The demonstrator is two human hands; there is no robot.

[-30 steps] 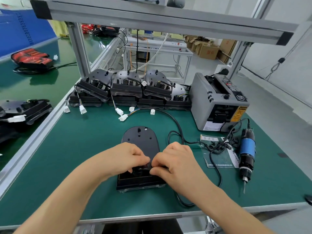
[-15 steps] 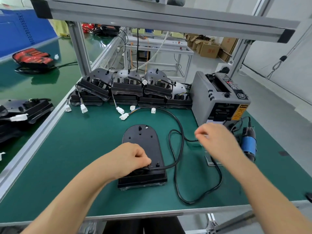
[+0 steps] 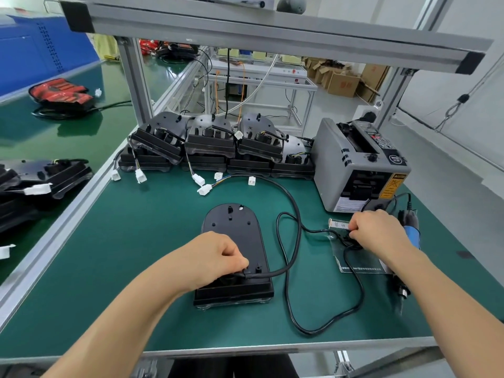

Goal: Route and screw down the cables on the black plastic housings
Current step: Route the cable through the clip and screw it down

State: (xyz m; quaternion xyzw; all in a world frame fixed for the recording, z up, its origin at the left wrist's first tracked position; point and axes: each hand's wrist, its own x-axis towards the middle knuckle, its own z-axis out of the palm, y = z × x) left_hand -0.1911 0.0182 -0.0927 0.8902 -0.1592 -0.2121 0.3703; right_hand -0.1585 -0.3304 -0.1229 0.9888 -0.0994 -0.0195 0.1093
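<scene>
left hand [image 3: 215, 257] pinching black cable [image 3: 275, 273] on flat black housing [image 3: 231, 227], right hand [image 3: 376, 230] grip unclear

Left hand [image 3: 212, 259] grips cable [image 3: 275, 272]; right hand [image 3: 379, 230] perhaps pinching.

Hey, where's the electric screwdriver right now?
In the head view the screwdriver lies on the right side of the table, just right of the right hand and in front of the grey tape dispenser, tip toward the near edge.
</scene>
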